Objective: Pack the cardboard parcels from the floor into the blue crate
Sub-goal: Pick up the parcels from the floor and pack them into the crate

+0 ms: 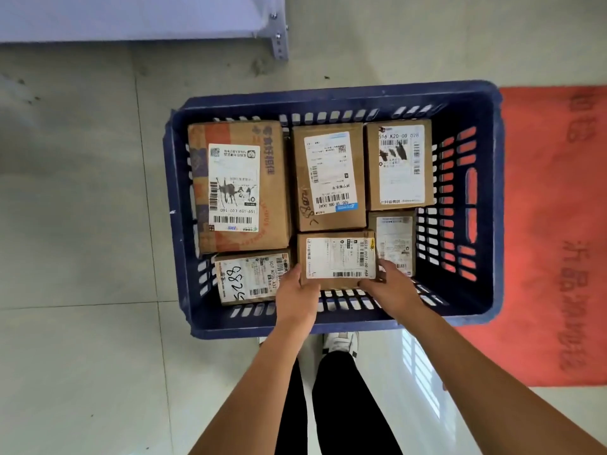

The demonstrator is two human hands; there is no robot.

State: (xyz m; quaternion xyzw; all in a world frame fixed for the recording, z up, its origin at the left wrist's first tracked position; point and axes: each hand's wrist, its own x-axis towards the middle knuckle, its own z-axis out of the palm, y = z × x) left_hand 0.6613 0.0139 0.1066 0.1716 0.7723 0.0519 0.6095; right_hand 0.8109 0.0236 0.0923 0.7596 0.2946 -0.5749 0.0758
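We held a small parcel [338,259] between our two hands, low inside the blue crate [331,93]. Our left hand [295,298] gripped its left end and our right hand [392,292] gripped its right end, fingers curled on the box, so the hands were apart with the box clamped between them. The box lay straight ahead of us, and its long side ran from left to right. Both hands were just as close to it, one on each end.

The box sat in the gap along the near wall of the crate. The parcel marked 5288 [251,279] was just beside it on the left. A small pale-label parcel [394,241] was just beside it on the right, partly hidden behind our fingers. A taller parcel [328,177] touched its far edge. We could not tell if the box was fully down yet. We think it only needed to go straight down, with no turning.

All the boxes were brown cardboard with flat sides, square corners and smooth white paper labels. The big parcel [238,187] had orange print. The far right parcel [399,164] had black scribbles on its label. The crate was hard plastic with rows of slots. It stood on a smooth, shiny tiled floor [82,208], next to a rough red mat [558,224].
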